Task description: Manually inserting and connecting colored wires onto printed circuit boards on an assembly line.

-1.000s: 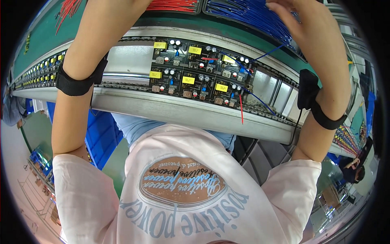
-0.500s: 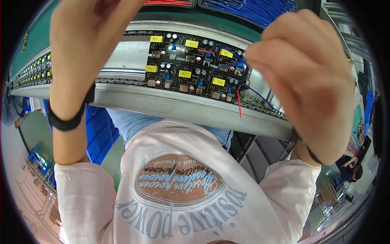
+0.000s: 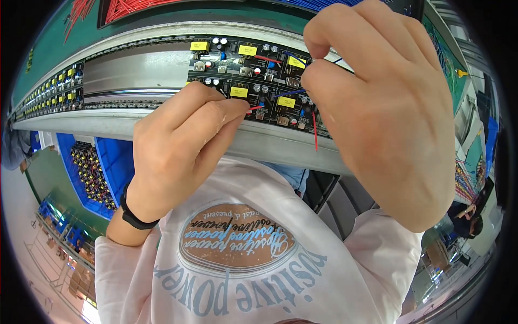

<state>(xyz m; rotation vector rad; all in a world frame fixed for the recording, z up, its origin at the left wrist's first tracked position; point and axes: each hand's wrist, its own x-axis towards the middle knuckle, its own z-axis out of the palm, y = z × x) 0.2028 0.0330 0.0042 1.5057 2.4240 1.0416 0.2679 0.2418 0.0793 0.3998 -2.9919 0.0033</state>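
Note:
A panel of black circuit boards (image 3: pixel 222 58), carrying yellow block parts and small capacitors, lies on a metal rail conveyor. At its lower row my left hand (image 3: pixel 186 129) is closed in a pinch on a short red wire (image 3: pixel 256 108), whose far end meets the board by a blue part. My right hand (image 3: pixel 383 108) hovers over the panel's right end, fingers curled; a thin blue wire (image 3: pixel 338 61) shows between its thumb and forefinger. Another blue wire (image 3: pixel 290 93) crosses the lower row. One red wire (image 3: pixel 315 132) hangs over the near rail, and another red wire (image 3: pixel 267 59) lies on the upper row.
Beyond the rail (image 3: pixel 162 38) stand a tray of red wires (image 3: pixel 135 8) and a bunch of blue wires (image 3: pixel 302 6). More boards (image 3: pixel 51 97) sit farther left on the conveyor. A blue bin (image 3: pixel 116 156) with boards is below at left. Another person (image 3: pixel 475 221) is at far right.
My left hand has come down and right from the red wire tray to the lower board row, with a red wire in its pinch. My right hand has shifted slightly left over the panel.

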